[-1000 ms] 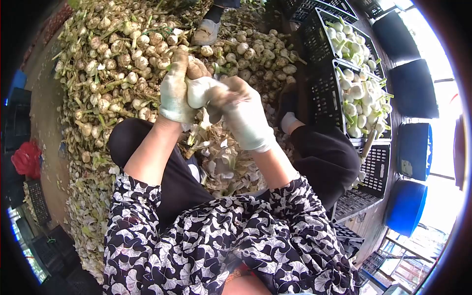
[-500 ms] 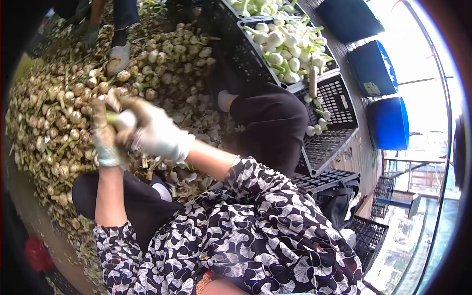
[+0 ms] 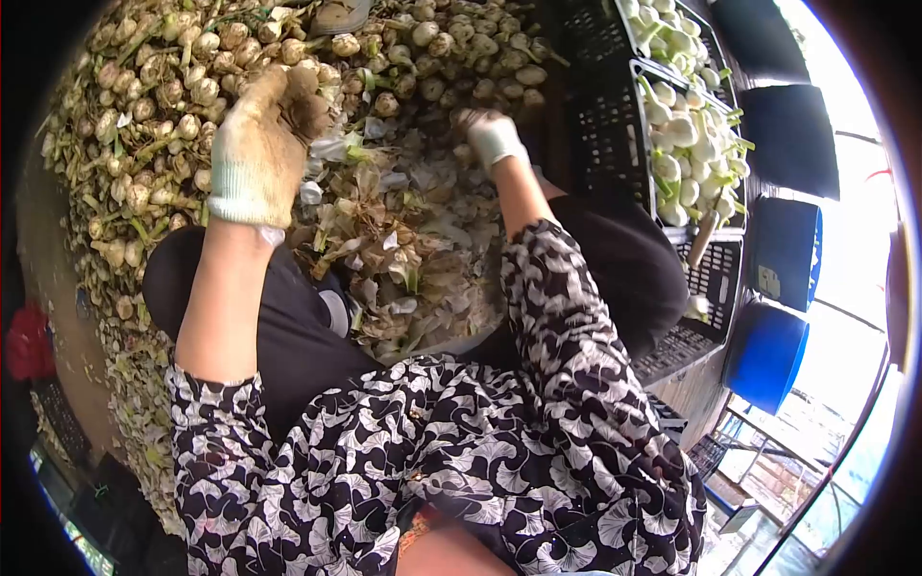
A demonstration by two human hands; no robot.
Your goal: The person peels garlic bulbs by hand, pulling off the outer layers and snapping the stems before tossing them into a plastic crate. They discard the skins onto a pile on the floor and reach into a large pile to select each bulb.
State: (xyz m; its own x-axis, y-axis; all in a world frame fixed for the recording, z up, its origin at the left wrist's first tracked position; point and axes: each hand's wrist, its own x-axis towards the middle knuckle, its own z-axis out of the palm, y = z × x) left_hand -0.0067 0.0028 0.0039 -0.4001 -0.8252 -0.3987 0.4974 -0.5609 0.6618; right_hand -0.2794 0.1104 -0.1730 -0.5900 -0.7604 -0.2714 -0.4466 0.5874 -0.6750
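My left hand (image 3: 264, 144), in a soiled white glove, is over the edge of the heap of unpeeled bulbs (image 3: 144, 187). Its fingers curl inward, and whatever they hold is hidden. Farther right, my right hand (image 3: 491, 136) wears a similar glove and reaches to the near side of more bulbs (image 3: 461, 34). Its fingers are bent together and slightly blurred, so their contents cannot be made out. Loose peelings (image 3: 413, 240) lie on the ground between my forearms.
Black crates of white trimmed bulbs (image 3: 687, 144) stand at the right, with a wooden handle (image 3: 704, 238) by the lower one. Beyond them are blue tubs (image 3: 768, 355). A person's shoe (image 3: 340, 15) shows at the top edge. Something red (image 3: 29, 343) is at far left.
My hands have moved apart, the right one away to the right. The white bulb that was between them no longer shows there. The whole view has shifted.
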